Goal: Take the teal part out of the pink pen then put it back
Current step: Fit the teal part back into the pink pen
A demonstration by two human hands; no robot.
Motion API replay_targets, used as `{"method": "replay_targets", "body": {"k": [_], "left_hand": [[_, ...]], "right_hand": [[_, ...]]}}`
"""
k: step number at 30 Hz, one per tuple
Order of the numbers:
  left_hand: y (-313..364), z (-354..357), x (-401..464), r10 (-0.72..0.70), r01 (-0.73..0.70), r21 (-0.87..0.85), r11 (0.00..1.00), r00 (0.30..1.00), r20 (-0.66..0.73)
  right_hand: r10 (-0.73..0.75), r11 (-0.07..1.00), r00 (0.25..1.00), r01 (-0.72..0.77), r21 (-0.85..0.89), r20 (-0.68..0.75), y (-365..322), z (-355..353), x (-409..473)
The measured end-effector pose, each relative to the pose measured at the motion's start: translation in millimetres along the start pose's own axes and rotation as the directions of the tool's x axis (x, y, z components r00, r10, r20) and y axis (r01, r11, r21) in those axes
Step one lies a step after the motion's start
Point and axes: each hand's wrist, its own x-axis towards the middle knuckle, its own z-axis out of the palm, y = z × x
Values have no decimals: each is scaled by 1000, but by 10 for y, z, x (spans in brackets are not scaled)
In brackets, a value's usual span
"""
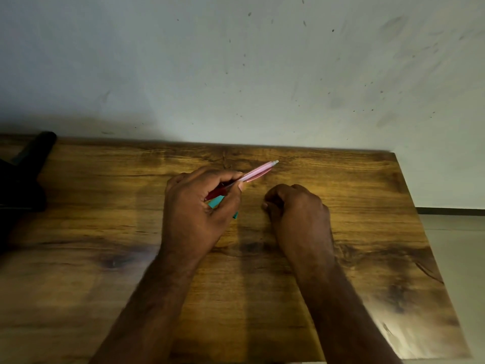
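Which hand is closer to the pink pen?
Left. The left hand grips the pink pen. The right hand rests curled on the table, apart from it.

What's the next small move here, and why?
Probably bring the right hand over to pinch the teal part. The left hand grips the pink pen with teal showing under its fingers, while the right rests curled on the table, apparently holding nothing.

— Can any text, label, brand, number or sign be read here?
— None can be read. No lettering is seen on the slim pink plastic pen [256, 172], and only grain is shown on the brown wooden tabletop [341, 232].
— And the pale plastered wall [236, 61]?
— Only dark specks are found there.
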Motion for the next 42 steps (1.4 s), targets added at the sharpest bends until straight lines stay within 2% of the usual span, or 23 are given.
{"method": "replay_targets", "body": {"k": [4, 6, 8, 10, 12, 14, 16, 18, 34, 38, 42], "left_hand": [[-4, 1, 5, 5, -5, 14, 1000, 1000, 6], [-3, -7, 10, -2, 2, 11, 1000, 1000, 3], [-5, -8, 11, 1, -1, 10, 1000, 1000, 3], [-1, -2, 13, 8, -8, 11, 1000, 1000, 14], [15, 0, 11, 21, -22, 34, 999, 999, 36], [41, 5, 3, 38, -41, 74, 996, 998, 52], [59, 11, -2, 50, -55, 101, 993, 997, 57], [71, 19, -2, 62, -69, 114, 991, 996, 66], [47, 24, -7, 59, -68, 120, 990, 995, 79], [70, 22, -7, 75, -85, 132, 988, 994, 78], [79, 21, -7, 79, -89, 141, 986, 994, 72]], "right_hand": [[-32, 999, 999, 33, 11, -29, 52, 12, 4], [27, 990, 999, -21, 142, -42, 97, -4, 21], [128, 930, 990, -97, 354, -66, 150, -29, 54], [245, 762, 968, -155, 628, -58, 187, -78, 90], [315, 469, 949, -162, 868, 7, 170, -145, 109], [334, 229, 941, -129, 965, 47, 149, -196, 122], [333, 116, 942, -90, 989, 47, 127, -224, 132], [325, 70, 945, -64, 995, 38, 112, -238, 128], [258, 396, 945, 85, 914, -199, 40, -244, 80], [262, 408, 948, 63, 911, -183, 32, -223, 76], [242, 502, 945, 71, 862, -219, 27, -206, 69]]}}
